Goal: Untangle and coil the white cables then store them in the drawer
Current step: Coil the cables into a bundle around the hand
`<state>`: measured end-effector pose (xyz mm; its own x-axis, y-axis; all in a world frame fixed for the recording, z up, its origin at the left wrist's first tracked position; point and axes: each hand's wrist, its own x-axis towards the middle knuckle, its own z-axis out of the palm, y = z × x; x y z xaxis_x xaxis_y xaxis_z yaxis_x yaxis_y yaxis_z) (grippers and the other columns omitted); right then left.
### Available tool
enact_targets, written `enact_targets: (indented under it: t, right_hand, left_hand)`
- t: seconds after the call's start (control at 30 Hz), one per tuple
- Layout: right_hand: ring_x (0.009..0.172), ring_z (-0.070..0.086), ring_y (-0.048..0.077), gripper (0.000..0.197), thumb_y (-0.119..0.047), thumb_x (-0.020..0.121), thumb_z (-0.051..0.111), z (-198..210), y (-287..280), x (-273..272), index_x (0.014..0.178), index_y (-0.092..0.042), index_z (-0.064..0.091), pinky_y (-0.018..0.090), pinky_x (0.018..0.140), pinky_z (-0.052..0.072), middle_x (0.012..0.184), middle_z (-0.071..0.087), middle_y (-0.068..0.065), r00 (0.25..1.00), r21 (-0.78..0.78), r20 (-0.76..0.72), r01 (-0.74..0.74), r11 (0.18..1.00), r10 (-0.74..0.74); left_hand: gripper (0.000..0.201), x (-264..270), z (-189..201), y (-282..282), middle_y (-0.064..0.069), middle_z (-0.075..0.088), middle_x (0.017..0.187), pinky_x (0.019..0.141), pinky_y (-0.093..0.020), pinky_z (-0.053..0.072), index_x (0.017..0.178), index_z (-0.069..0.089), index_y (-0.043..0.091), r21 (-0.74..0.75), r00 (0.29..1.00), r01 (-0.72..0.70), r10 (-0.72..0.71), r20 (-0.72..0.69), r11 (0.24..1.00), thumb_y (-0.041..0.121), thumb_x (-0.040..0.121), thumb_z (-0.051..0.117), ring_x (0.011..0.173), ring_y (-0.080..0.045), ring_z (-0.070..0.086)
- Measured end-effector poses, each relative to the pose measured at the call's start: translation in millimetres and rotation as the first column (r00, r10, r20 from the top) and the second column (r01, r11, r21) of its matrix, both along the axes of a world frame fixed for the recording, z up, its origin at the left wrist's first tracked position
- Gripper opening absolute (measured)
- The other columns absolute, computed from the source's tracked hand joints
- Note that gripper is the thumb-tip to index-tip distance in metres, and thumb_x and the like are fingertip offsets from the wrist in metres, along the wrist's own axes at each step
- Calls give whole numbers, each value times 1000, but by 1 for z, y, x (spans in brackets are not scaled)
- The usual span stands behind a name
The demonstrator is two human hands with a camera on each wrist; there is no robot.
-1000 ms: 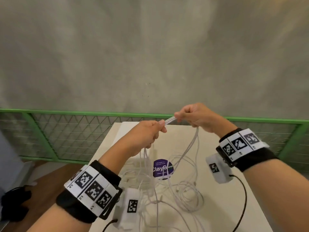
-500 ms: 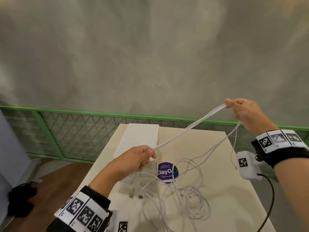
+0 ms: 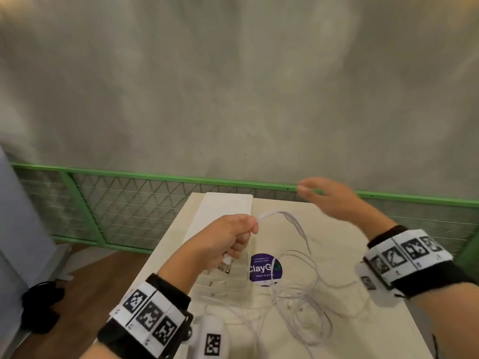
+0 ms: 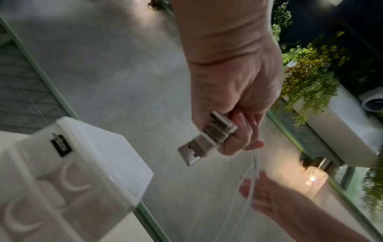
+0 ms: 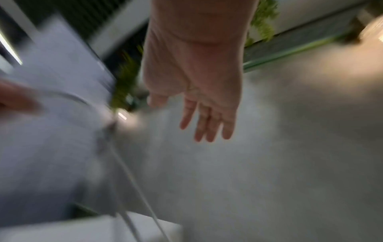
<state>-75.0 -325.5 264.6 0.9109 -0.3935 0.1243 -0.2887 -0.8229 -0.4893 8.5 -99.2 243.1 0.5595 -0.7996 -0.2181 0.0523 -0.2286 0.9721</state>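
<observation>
My left hand [image 3: 233, 242] is curled around a bundle of white cables [image 3: 290, 218] above the table, with USB plugs [image 4: 199, 144] sticking out below its fist. From the fist the strands arc right and drop into a loose tangle of white cables [image 3: 303, 312] on the cream table [image 3: 337, 229]. My right hand [image 3: 326, 198] hovers over the table's far right part, blurred, its fingers [image 5: 207, 124] straight and holding nothing. A white drawer unit [image 3: 228, 211] stands at the table's far left; its translucent front [image 4: 62, 180] shows in the left wrist view.
A purple round sticker [image 3: 264, 268] lies mid-table, partly under the cables. A green mesh railing [image 3: 129, 200] runs behind the table before a grey concrete wall. Wooden floor and a black object [image 3: 41, 304] lie to the left.
My right hand has let go of the stretched cable strands and swung back toward the left hand. The strands went slack and fell in an arc. The left hand keeps its grip.
</observation>
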Motion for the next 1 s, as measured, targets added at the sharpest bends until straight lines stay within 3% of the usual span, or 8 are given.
enact_targets:
  t: [0.13, 0.27, 0.37, 0.47, 0.6, 0.7, 0.83, 1.0]
  right_hand:
    - [68, 56, 12, 30, -43, 92, 42, 8, 58, 4, 92, -24, 66, 25, 74, 45, 71, 60, -2, 920, 413, -98, -309, 856, 379]
    - [47, 27, 9, 29, -41, 87, 51, 16, 30, 0, 73, -24, 69, 23, 48, 25, 52, 34, -7, 951, 451, -108, -212, 867, 289]
    - [42, 29, 5, 32, -54, 68, 57, 20, 3, -9, 69, -25, 72, 19, 45, 25, 40, 38, -13, 982, 360, -76, -136, 923, 174]
    - [37, 41, 2, 16, -37, 80, 61, 21, -8, -13, 75, -24, 70, 9, 41, 28, 33, 46, -16, 994, 335, -12, -103, 937, 113]
    - [40, 46, -3, 15, -22, 91, 54, 8, -7, -14, 87, -21, 68, 7, 43, 32, 35, 49, -18, 997, 286, 73, -43, 957, 23]
    - [54, 44, 8, 19, -29, 91, 53, -10, 1, -9, 84, -24, 71, 22, 53, 32, 55, 58, -5, 988, 246, 129, 46, 968, -80]
    - [56, 44, 3, 26, -23, 96, 44, -30, 41, 0, 97, -13, 68, 14, 50, 29, 59, 51, -14, 962, 177, 224, 117, 977, -155]
    - [76, 58, 26, 33, -29, 98, 36, -63, 92, 6, 96, -9, 62, 31, 64, 38, 83, 65, 8, 974, 194, 197, 75, 978, -114]
  left_hand:
    - [33, -4, 3, -10, 12, 26, 40, 36, -13, 18, 70, 47, 14, -63, 998, 17, -22, -66, 998, 22, 100, 37, 36, -2, 19]
    - [32, 9, -1, 5, 12, 28, 41, 35, -12, 20, 71, 51, 13, -56, 998, -42, 39, -58, 998, 20, 99, 38, 36, -2, 20]
    - [31, 15, -3, 17, 12, 27, 41, 35, -12, 19, 73, 53, 11, -52, 994, -84, 80, -68, 995, 20, 99, 40, 36, -2, 20]
    - [29, 15, -7, 19, 12, 26, 41, 33, -12, 19, 75, 55, 10, -89, 986, -113, 101, -130, 990, 21, 98, 41, 35, -2, 20]
    - [27, 14, -10, 15, 12, 26, 39, 31, -11, 18, 81, 55, 9, -198, 954, -199, 143, -265, 960, 20, 99, 38, 33, -1, 20]
    - [27, 11, -13, 10, 12, 27, 40, 31, -11, 18, 84, 54, 9, -243, 923, -279, 189, -335, 929, 21, 100, 36, 32, -1, 21]
    - [27, 0, -21, -9, 10, 29, 39, 30, -11, 19, 88, 54, 9, -293, 853, -406, 243, -462, 866, 22, 100, 34, 31, -1, 22]
    - [36, -12, -25, -27, 10, 28, 40, 34, -14, 18, 97, 59, 10, -263, 829, -477, 331, -451, 838, 31, 102, 29, 33, -2, 21]
